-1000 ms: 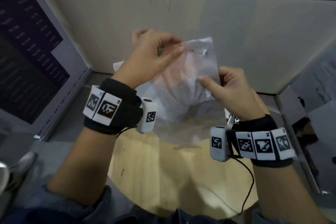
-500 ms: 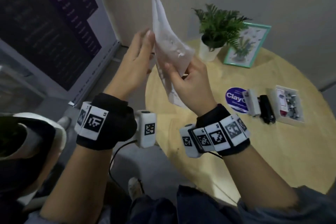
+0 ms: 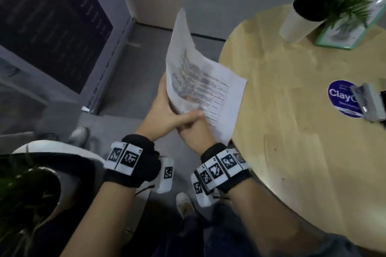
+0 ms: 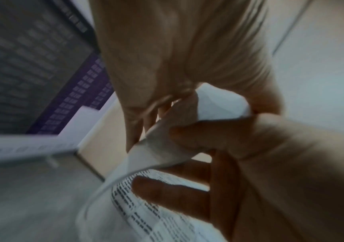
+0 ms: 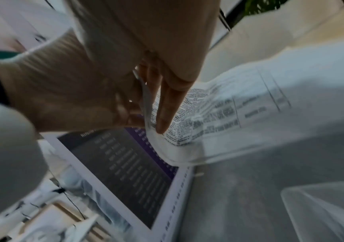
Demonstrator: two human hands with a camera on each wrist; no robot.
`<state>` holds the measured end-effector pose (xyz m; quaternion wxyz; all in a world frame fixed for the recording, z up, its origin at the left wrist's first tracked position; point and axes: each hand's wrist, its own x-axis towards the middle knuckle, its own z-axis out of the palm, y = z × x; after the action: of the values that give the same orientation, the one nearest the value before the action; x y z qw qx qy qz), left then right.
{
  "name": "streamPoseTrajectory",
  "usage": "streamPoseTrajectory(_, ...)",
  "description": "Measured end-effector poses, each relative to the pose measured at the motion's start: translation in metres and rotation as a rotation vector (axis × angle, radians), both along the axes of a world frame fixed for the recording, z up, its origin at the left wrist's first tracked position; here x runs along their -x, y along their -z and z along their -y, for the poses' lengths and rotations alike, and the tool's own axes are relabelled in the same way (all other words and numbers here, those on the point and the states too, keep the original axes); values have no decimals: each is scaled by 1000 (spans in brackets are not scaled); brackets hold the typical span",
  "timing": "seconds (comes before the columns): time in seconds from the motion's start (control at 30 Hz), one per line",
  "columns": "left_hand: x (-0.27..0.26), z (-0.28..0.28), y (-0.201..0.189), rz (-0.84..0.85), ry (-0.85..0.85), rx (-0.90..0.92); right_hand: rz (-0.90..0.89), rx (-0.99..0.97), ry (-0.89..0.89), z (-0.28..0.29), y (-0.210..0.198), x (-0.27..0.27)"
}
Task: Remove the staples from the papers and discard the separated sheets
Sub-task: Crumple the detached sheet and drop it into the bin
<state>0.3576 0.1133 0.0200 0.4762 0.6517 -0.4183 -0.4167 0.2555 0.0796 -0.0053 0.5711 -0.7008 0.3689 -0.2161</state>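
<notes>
A few printed sheets of paper (image 3: 204, 81) curl upward off the left edge of the round wooden table (image 3: 292, 142). My left hand (image 3: 177, 108) grips their lower left edge, thumb laid across the printed face. My right hand (image 3: 194, 129) sits just below it and holds the same edge, its fingers tucked under the sheets. In the left wrist view the papers (image 4: 221, 104) fold between both hands. In the right wrist view my right fingers (image 5: 165, 111) lie along the printed papers (image 5: 239, 106). No staple is visible.
A grey staple tool (image 3: 369, 102) lies on a blue round sticker (image 3: 340, 98) at the table's right edge. A potted plant (image 3: 300, 21) and a teal picture frame (image 3: 344, 37) stand at the back. A white-rimmed bin (image 3: 58, 150) sits on the floor to the left. A dark poster board (image 3: 41, 16) leans behind.
The papers came down from upright in front of the wall to the table's left edge. Both hands dropped and closed together on the lower edge. The view swung left and down.
</notes>
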Motion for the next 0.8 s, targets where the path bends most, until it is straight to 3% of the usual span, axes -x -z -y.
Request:
streamPoseTrajectory(0.17, -21, 5, 91, -45, -375, -198, -279, 7, -179, 1, 105, -21)
streamPoseTrajectory(0.3, -42, 4, 135, -29, -494, -288, -469, 108, -246, -8, 169, -17)
streamPoseTrajectory(0.37, -54, 3, 156, -32, -552, -322, -455, 61, -265, -10, 189, -13)
streamPoseTrajectory(0.5, -59, 1, 182, 23, -484, -385, -433, -86, -153, -5, 215, -15)
streamPoseTrajectory(0.67, -34, 8, 215, 48, -315, -413, -544, -239, 65, 32, 255, -8)
streamPoseTrajectory(0.8, -7, 13, 241, -7, -190, -428, -374, -562, 312, 59, 295, 5)
